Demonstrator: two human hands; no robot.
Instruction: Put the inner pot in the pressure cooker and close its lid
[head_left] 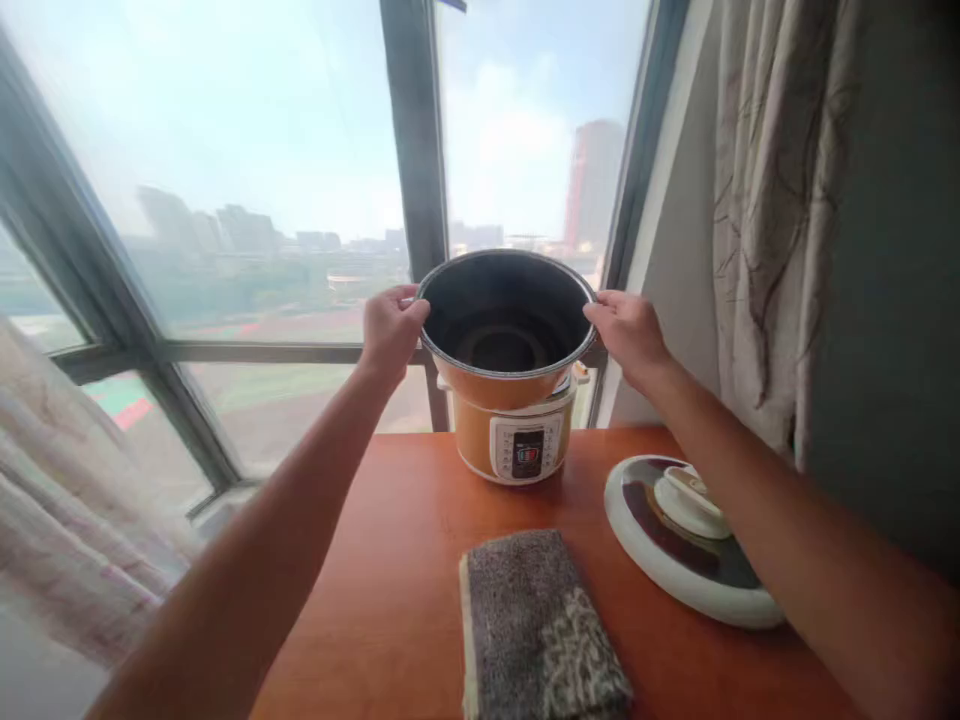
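Between my hands is a round inner pot point(502, 345), dark inside and orange outside, held by its rim above an orange and white electric cooker point(472, 440). My left hand point(391, 328) pinches the rim on the left side. On the opposite side, my right hand point(628, 332) grips the rim with thumb and fingers. The pot tilts towards me, so its dark inner bottom shows. It covers most of the cooker's opening; whether the two touch I cannot tell. A control panel with a lit display point(528, 454) faces me on the cooker's front.
A glass lid point(637, 530) with a white rim and knob lies on the table point(375, 580) at right, under my right forearm. A folded grey cloth point(525, 610) lies in front of the cooker. Windows point(262, 120) stand behind, with curtains point(772, 200) at both sides.
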